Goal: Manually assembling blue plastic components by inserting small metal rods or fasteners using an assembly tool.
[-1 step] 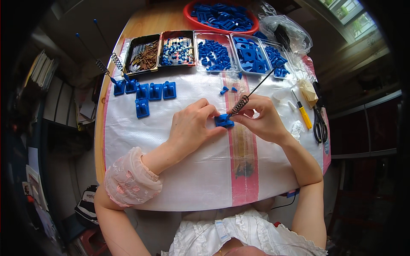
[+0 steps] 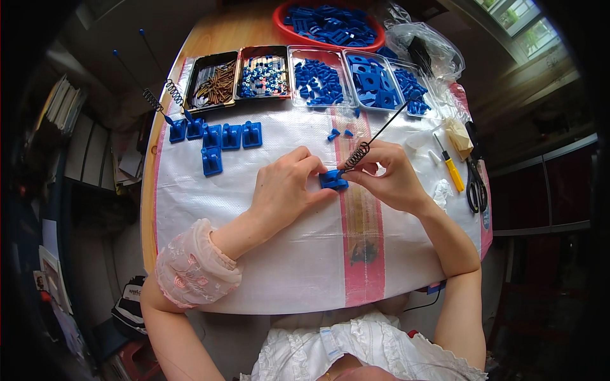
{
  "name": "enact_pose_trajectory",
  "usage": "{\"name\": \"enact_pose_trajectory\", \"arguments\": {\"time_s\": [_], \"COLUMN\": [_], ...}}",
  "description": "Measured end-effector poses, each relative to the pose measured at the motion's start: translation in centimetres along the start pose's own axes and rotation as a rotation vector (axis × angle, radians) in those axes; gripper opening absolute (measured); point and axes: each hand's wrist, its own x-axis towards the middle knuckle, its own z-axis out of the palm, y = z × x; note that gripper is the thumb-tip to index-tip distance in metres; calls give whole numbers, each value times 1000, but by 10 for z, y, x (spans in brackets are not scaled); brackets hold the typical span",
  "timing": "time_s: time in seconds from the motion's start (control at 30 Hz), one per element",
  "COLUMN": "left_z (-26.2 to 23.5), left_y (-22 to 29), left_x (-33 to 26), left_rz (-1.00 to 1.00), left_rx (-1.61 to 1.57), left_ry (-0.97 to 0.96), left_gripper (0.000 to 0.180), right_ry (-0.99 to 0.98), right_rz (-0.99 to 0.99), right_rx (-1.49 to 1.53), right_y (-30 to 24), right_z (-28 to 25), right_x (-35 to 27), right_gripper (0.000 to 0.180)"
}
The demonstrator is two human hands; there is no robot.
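My left hand (image 2: 287,189) closes its thumb and fingers on the left side of a small blue plastic base (image 2: 332,181), which rests on the white woven sheet. A black spring wire (image 2: 357,155), coiled near its lower end with a long straight stem slanting up to the right, meets the base. Its lower end is pinched between the thumb and fingers of my right hand (image 2: 386,174). My fingertips partly hide the joint, so how far the wire sits in the base cannot be seen. Two loose blue pegs (image 2: 333,134) lie just beyond my hands.
Several blue bases (image 2: 252,134) stand at the left, two with spring wires. Along the back are trays of brown screws (image 2: 216,84), nuts (image 2: 264,77) and blue parts (image 2: 318,82), then a red basin (image 2: 279,25). At right lie a yellow-handled screwdriver (image 2: 454,174) and black scissors (image 2: 476,187).
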Motion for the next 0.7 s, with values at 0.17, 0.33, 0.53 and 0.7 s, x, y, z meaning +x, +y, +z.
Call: {"name": "enact_pose_trajectory", "arguments": {"time_s": [0.17, 0.33, 0.53, 0.7], "left_z": [0, 0, 0, 0], "left_y": [0, 0, 0, -1], "left_x": [-1, -1, -1, -1], "left_rz": [11, 16, 10, 14], "left_rx": [1, -4, -13, -8], "left_ry": [10, 8, 0, 5], "left_gripper": [32, 32, 32, 32], "right_ry": [-7, -18, -19, -20], "right_rz": [1, -16, -26, -41], "right_rx": [-6, -20, -18, -39], "right_y": [1, 0, -1, 0], "right_z": [0, -2, -2, -2], "right_x": [0, 0, 0, 0], "right_gripper": [11, 12, 12, 12]}}
